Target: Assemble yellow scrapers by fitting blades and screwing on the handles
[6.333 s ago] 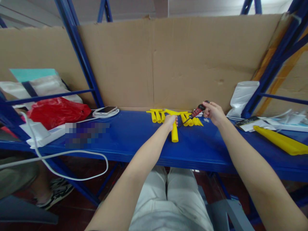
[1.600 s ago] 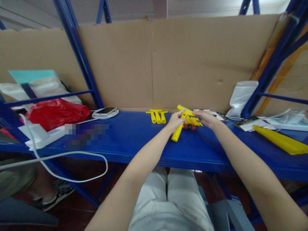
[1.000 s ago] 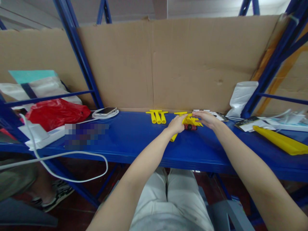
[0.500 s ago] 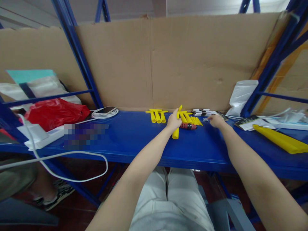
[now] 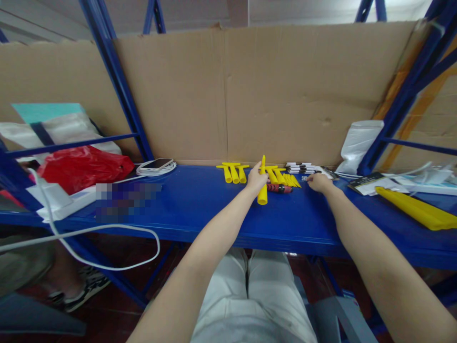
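My left hand [image 5: 255,180] is closed around a yellow T-shaped piece with a hollow, tube-like handle [image 5: 263,196], its open end toward me. Just right of it lies a red-and-black screwdriver-like handle [image 5: 280,188]. Behind that are more yellow T-shaped pieces [image 5: 274,175] and several thin yellow pointed pieces [image 5: 292,180]. My right hand [image 5: 320,183] rests low over the table with fingertips pinched together, beside a small pile of tiny silvery parts [image 5: 304,178]. Whatever the fingertips hold is too small to make out.
Three yellow T-shaped pieces [image 5: 235,174] lie left of my hands. White-and-black packets [image 5: 303,167] sit at the back. A phone [image 5: 159,164] on coiled cable and a red bag [image 5: 85,166] are left; a long yellow piece [image 5: 416,207] lies right. Cardboard [image 5: 285,90] stands behind.
My left hand has turned the yellow T-shaped piece slightly, so its crossbar appears more end-on and its tube points more toward me. My right fingertips have shifted slightly left beside the tiny parts.
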### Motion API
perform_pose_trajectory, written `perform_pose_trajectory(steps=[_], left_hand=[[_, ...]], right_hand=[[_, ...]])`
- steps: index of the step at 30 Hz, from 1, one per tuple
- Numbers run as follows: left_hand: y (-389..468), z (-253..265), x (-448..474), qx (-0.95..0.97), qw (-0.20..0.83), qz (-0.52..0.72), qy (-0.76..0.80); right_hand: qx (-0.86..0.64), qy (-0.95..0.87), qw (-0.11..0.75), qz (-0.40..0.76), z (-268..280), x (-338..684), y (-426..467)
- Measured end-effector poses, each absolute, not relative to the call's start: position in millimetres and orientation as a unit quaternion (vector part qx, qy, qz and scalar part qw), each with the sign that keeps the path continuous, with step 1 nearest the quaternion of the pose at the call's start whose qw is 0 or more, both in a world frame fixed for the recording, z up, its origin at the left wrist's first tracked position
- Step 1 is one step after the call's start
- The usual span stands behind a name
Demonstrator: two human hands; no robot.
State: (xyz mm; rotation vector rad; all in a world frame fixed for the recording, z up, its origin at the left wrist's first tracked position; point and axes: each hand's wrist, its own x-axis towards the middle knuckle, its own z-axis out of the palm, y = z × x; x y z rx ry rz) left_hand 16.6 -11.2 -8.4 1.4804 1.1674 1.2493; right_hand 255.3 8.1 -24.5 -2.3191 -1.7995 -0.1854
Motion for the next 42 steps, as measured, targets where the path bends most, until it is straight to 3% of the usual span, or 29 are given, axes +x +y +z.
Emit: perform_pose_trajectory(steps=[10,20,26,29,37,42], left_hand=[[-19.4,-0.4,16.2,0.535,0.51,0.51,0.439],[-19.8,-1.1,17.4,0.505,0.568,0.509,0.404],[-25.0,2.0,15.9,0.505,0.607,0.477,0.386],[-24.8,0.5,16.2,0.514,0.627,0.456,0.367],[-25.3,-1.0,18.1,0.536,0.657,0.408,0.339],[-24.8,-2.6,17.8,0.55,0.667,0.39,0.318]], right_hand=[[-0.758,-0.643,0.095,-0.053,-19.4,243.9,5.2],[-0.738,-0.668,0.027,-0.09,-14.0,233.4,3.3],[-0.734,-0.673,0.039,-0.082,-14.7,232.3,2.4],[-0.733,-0.67,0.106,-0.055,-13.5,231.7,2.1],[-0.593,-0.639,0.466,0.15,-1.8,205.0,-4.3],[-0.497,-0.644,0.538,0.221,6.1,182.6,-13.1]])
